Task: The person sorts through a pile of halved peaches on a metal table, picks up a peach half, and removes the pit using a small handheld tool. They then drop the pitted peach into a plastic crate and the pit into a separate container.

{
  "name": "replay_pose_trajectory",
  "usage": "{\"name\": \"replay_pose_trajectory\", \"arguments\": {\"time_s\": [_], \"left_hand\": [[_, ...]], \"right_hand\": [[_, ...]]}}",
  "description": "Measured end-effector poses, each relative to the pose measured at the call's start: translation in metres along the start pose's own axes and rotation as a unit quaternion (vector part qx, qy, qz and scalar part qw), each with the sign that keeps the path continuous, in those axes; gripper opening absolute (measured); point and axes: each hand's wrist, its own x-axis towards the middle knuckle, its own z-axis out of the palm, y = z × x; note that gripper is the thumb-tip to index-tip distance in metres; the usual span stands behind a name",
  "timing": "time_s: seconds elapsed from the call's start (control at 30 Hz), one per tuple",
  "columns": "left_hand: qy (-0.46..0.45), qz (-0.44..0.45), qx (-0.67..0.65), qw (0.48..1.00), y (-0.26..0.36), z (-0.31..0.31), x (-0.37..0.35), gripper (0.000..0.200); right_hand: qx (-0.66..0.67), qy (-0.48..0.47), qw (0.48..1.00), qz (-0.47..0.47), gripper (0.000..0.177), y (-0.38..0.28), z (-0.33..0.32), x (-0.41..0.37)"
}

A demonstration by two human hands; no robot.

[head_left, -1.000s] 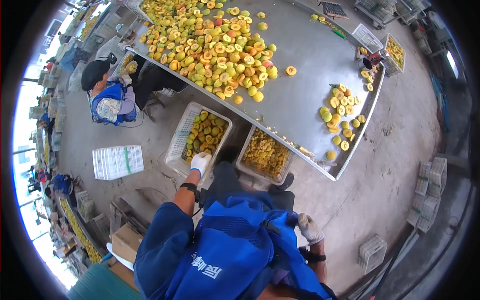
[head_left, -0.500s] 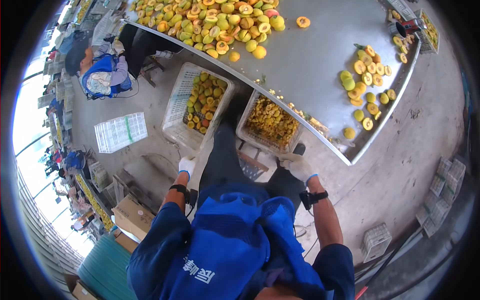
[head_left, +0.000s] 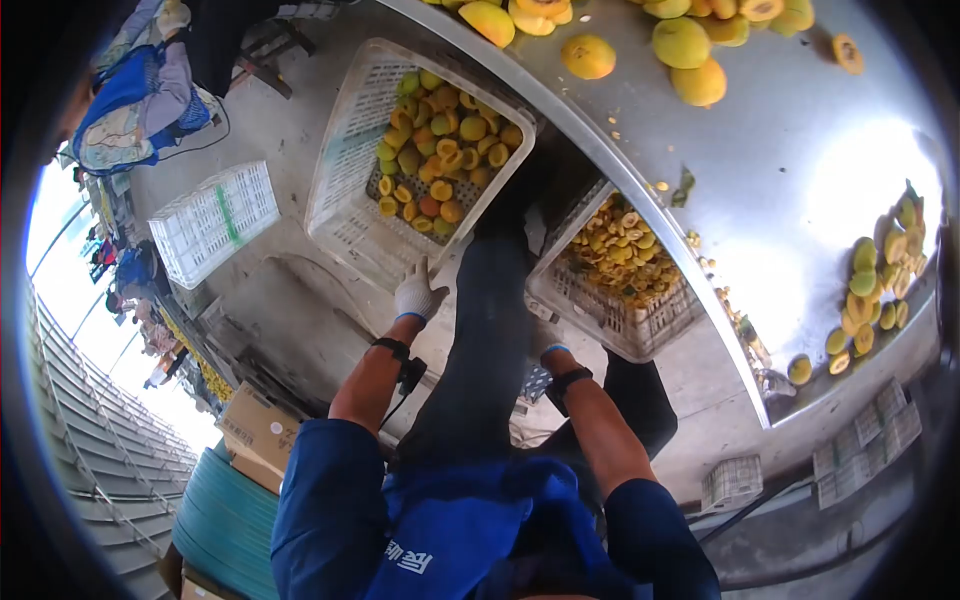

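L hand point(head_left: 418, 295) gloved, fingers spread open at peach crate point(head_left: 345, 205) near rim, R hand point(head_left: 548, 347) state can't tell; I'd judge crate heavy, stiff, so grip rim.

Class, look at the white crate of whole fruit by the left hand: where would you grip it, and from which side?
Probably the near rim of the crate, from the person's side: the left hand is right beside it, its far end sits by the table, and fruit fills the middle.

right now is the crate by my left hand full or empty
Partly full: fruit covers one end of the crate; bare mesh near left hand.
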Motion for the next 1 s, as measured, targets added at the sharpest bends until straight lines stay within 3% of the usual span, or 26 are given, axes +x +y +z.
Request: {"name": "replay_pose_trajectory", "arguments": {"time_s": [0.1, 0.2, 0.3, 0.4, 0.47, 0.6, 0.67, 0.73, 0.8, 0.9, 1.0], "left_hand": [[-0.114, -0.084, -0.025, 0.99, 0.005, 0.016, 0.037, 0.047], [-0.064, -0.026, -0.037, 0.997, -0.018, 0.041, 0.043, 0.032], [-0.039, -0.044, -0.035, 0.998, -0.012, 0.036, 0.041, 0.028], [0.001, -0.081, -0.016, 0.997, -0.037, 0.038, 0.044, 0.03], [0.031, -0.039, 0.018, 0.999, -0.088, 0.044, 0.063, 0.031], [-0.019, -0.057, 0.068, 0.996, -0.059, -0.001, 0.078, 0.031], [0.008, -0.048, 0.075, 0.996, -0.049, 0.003, 0.077, 0.027], [0.082, -0.01, 0.047, 0.995, -0.069, 0.029, 0.075, 0.021], [0.09, -0.017, 0.008, 0.996, -0.075, 0.037, 0.077, 0.021], [0.093, 0.016, -0.018, 0.995, -0.087, 0.048, 0.081, 0.027], [0.114, 0.011, -0.008, 0.993, -0.083, 0.048, 0.079, 0.028]], "right_hand": [[-0.026, 0.051, 0.998, -0.033, 0.051, 0.021, 0.026, 0.029], [-0.044, 0.056, 0.995, -0.07, 0.038, 0.047, 0.063, 0.061], [0.097, 0.126, 0.984, -0.081, 0.03, 0.079, 0.105, 0.079], [0.043, 0.153, 0.98, -0.118, 0.029, 0.073, 0.095, 0.076], [0.032, 0.17, 0.974, -0.148, 0.028, 0.059, 0.074, 0.064], [-0.013, 0.131, 0.964, -0.23, 0.025, 0.095, 0.112, 0.101], [-0.022, 0.128, 0.962, -0.241, 0.027, 0.096, 0.097, 0.089], [0.001, 0.169, 0.958, -0.232, 0.031, 0.064, 0.034, 0.032], [0.022, 0.186, 0.957, -0.221, 0.036, 0.036, -0.019, -0.023], [0.113, 0.088, 0.985, -0.1, 0.035, 0.021, -0.08, -0.09], [0.084, 0.175, 0.977, -0.091, 0.034, -0.006, -0.134, -0.165]]}}
